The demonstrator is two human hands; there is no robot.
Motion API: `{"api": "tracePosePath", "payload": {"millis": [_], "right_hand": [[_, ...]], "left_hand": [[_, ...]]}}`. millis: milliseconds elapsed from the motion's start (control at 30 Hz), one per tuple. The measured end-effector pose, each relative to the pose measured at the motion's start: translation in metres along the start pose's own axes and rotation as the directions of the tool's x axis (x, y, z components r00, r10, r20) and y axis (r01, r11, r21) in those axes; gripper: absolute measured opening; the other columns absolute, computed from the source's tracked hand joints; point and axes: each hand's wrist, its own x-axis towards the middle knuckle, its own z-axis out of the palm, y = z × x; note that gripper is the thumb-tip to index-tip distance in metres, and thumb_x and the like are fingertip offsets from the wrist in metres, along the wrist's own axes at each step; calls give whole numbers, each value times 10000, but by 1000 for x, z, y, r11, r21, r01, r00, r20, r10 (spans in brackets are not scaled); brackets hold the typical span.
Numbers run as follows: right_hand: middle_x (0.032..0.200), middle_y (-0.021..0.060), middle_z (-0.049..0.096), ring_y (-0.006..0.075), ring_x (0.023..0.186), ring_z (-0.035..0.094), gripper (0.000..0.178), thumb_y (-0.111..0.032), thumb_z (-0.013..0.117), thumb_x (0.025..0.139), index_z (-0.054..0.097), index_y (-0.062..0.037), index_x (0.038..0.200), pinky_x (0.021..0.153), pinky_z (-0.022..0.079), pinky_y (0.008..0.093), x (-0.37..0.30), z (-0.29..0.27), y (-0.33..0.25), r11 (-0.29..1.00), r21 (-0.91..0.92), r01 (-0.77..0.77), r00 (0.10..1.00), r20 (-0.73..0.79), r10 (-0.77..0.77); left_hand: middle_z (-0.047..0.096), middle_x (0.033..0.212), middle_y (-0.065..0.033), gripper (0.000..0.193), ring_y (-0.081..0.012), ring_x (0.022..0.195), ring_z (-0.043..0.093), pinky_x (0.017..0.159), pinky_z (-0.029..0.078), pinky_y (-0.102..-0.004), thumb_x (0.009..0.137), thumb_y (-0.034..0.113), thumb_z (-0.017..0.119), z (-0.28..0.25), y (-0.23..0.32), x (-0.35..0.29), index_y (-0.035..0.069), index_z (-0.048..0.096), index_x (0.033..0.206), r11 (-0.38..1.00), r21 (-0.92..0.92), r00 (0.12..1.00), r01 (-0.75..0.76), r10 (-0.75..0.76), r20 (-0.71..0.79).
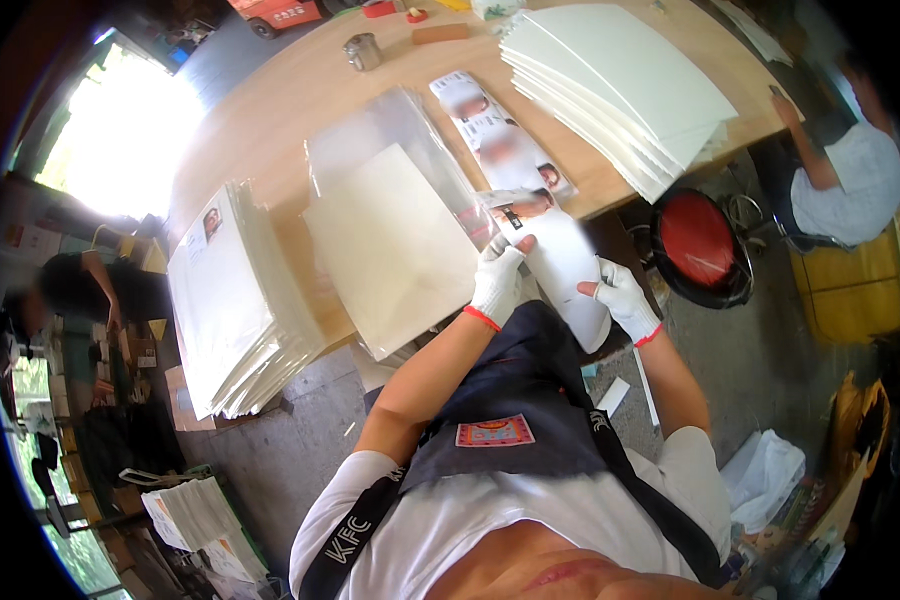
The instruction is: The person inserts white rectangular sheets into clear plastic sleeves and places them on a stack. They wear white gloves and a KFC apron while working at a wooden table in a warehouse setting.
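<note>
Both my hands wear white gloves with bare thumbs showing and red cuffs. A long white printed card [567, 277] with a rounded near end slants between them over the table edge. My left hand [499, 274] grips its left side, thumb on top. My right hand [625, 300] pinches its right side near the rounded end. Beyond it lies a pile of similar printed cards [500, 140]. Left of my left hand rests a large cream board [390, 255], partly covering clear plastic sleeves [370, 130].
At the table's left stands a stack of bagged white boards [232, 300]; a fanned stack of pale sheets [620, 80] lies at the far right. A metal cup [362, 51] stands farther back. A red-topped stool [698, 240] is beside the table. Two other people are at the sides.
</note>
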Motion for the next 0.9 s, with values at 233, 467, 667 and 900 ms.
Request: {"api": "tracePosePath", "payload": {"millis": [233,467,667,900], "right_hand": [[1052,100,613,283,919,586,408,-148,760,644,637,-74,1026,809,454,364,-27,-3,-66,539,-698,472,628,-163,-761],[883,-25,628,193,780,578,208,-168,723,643,687,-137,846,658,429,343,-25,-6,-88,330,-771,545,571,53,-820],[823,9,628,222,723,586,128,-177,696,694,657,-129,805,615,442,347,-30,-20,-88,326,-763,557,637,142,-757],[649,-5,508,61,527,468,49,-58,559,857,580,-14,850,478,366,217,-20,-49,-50,960,225,166,977,-169,-129]], "left_hand": [[606,795,24,225,-63,700,523,624,452,-248,797,31,685,32,-28,-18,16,581,996,877,394,962,-275,252,110],[476,667,-94,149,-212,600,483,568,404,-301,704,-32,645,61,-6,-42,22,516,752,305,749,785,-589,438,439],[461,668,-114,183,-262,595,451,574,397,-312,762,55,661,60,-5,-44,1,491,720,291,725,774,-625,353,526],[463,637,-32,129,-77,606,401,563,371,-245,840,111,641,67,-19,-38,22,563,789,543,737,899,-403,85,429]]}}
